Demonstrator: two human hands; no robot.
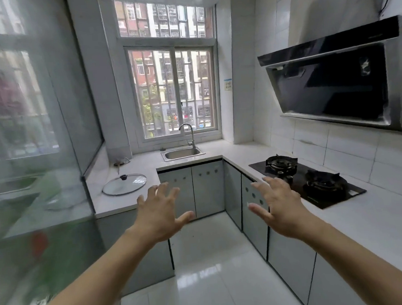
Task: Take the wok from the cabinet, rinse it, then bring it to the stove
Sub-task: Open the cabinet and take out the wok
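Two hands reaching forward over open floor [202, 259]: left hand [161, 212] and right hand [277, 209] both spread wide, gripping nothing. No wok showing; cabinet doors [207, 187] closed below the bench [378, 216] edge. Stove [309, 180] sitting at right, sink [182, 153] under the window, glass lid [124, 184] lying left. Wall sticker [228, 84] writing too small for reading.

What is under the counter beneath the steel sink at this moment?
Under the white counter below the steel sink stand closed grey cabinet doors. What is inside cannot be seen, so no wok shows. Both hands, left hand and right hand, are open and empty.
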